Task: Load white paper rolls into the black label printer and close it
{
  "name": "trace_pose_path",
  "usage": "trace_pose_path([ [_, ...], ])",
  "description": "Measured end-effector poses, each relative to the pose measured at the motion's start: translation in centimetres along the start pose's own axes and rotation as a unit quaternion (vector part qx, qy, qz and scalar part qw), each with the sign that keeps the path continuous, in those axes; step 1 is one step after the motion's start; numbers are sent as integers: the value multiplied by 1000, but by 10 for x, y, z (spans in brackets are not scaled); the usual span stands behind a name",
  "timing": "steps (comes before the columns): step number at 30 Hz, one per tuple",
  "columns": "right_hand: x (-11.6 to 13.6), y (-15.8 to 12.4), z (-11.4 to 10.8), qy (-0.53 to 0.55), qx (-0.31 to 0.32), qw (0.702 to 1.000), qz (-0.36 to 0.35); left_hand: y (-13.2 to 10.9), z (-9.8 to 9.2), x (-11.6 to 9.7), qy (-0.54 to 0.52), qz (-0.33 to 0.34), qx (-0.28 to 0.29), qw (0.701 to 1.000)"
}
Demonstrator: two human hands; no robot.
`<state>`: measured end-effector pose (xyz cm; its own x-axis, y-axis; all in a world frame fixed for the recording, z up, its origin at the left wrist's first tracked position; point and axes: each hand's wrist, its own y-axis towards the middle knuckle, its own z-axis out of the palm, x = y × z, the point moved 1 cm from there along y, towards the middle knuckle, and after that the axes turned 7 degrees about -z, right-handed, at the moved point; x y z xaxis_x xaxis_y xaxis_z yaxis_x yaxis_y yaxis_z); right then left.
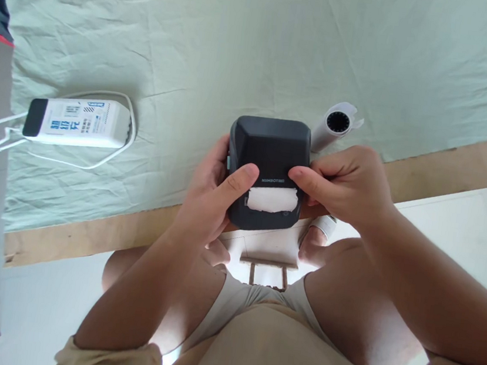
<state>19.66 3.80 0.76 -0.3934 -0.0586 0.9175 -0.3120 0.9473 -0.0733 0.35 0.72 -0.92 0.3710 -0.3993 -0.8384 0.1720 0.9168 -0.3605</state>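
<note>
Between my two hands is a black label printer (269, 150), held up over the table's near edge with its lid down. A torn strip of white label paper (272, 199) sticks out of its slot. My left hand (220, 185) wraps the printer's left side, thumb on the top face. On the right side, my right hand (345, 186) grips the printer with its thumb on the top near the lettering; its other fingers are curled and partly hidden. Just behind my right hand lies a white cylinder (327, 132) with a dark, ridged round end.
A pale green cloth (225, 38) covers the table, whose bare wooden edge (87, 225) runs along my side. To the left lies a white power bank-like block (82, 121) with blue print and white cables. Below is a wooden stool or bar (268, 263) between my legs.
</note>
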Motion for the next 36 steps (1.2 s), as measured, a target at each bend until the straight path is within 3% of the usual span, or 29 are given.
trace_pose_path([
  [7, -9, -1, -2, -3, 13, 998, -62, 2, 6, 0, -81, 13, -19, 996],
  [15, -10, 1, 1, -40, 14, 991, -123, 8, 4, 2, -106, -74, -161, 978],
  [29, -8, 0, -10, -46, 67, 993, -90, 7, 4, -1, -125, -32, -151, 980],
  [36, -6, 2, -13, -140, 35, 966, -213, 7, 1, 3, -94, -22, -132, 987],
])
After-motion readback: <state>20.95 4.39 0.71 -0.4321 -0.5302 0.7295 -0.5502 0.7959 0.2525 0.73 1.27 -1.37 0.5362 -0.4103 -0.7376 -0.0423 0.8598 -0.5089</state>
